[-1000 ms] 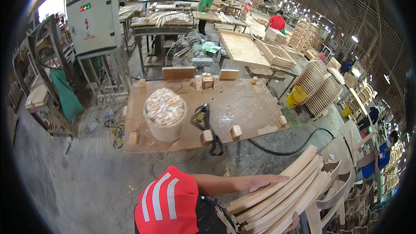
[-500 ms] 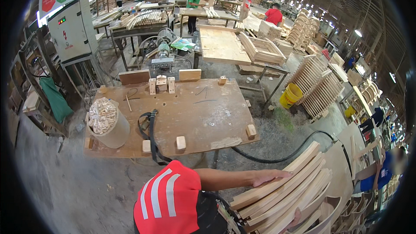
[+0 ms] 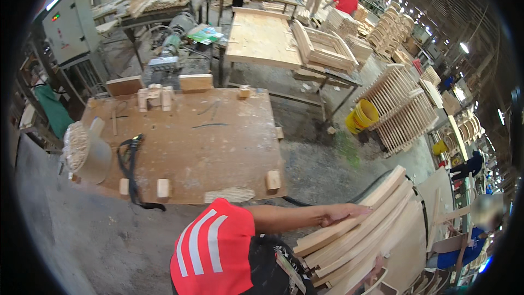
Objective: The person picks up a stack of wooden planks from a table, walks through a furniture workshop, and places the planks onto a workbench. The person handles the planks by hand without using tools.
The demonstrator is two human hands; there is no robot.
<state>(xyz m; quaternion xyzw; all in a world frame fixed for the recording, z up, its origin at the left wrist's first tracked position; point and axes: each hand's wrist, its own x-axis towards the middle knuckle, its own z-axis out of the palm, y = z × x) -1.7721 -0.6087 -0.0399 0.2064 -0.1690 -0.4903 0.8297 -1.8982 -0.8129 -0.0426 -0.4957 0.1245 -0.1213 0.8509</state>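
Note:
A bundle of curved, pale wooden slats (image 3: 357, 233) lies at the lower right, side by side and slanting up to the right. My left hand (image 3: 343, 214) reaches across from the red sleeve and grips the far side of the bundle, its fingers along the outermost slat. On the near side, my right hand (image 3: 375, 269) is pressed against the slats. Part of it is hidden behind them, and its arm does not show. The lower ends of the slats are close to my body.
To the left stands a brown workbench (image 3: 185, 147) with wooden blocks, a black strap (image 3: 128, 158) and a tub of wooden dowels (image 3: 90, 155). A yellow bucket (image 3: 362, 116) stands on the floor beside stacked wooden frames (image 3: 406, 114). A co-worker in blue (image 3: 456, 251) is at the right.
My view has turned, so the workbench sits farther left and the co-worker in blue lower. Both hands stay on the slats, which have barely shifted in the picture.

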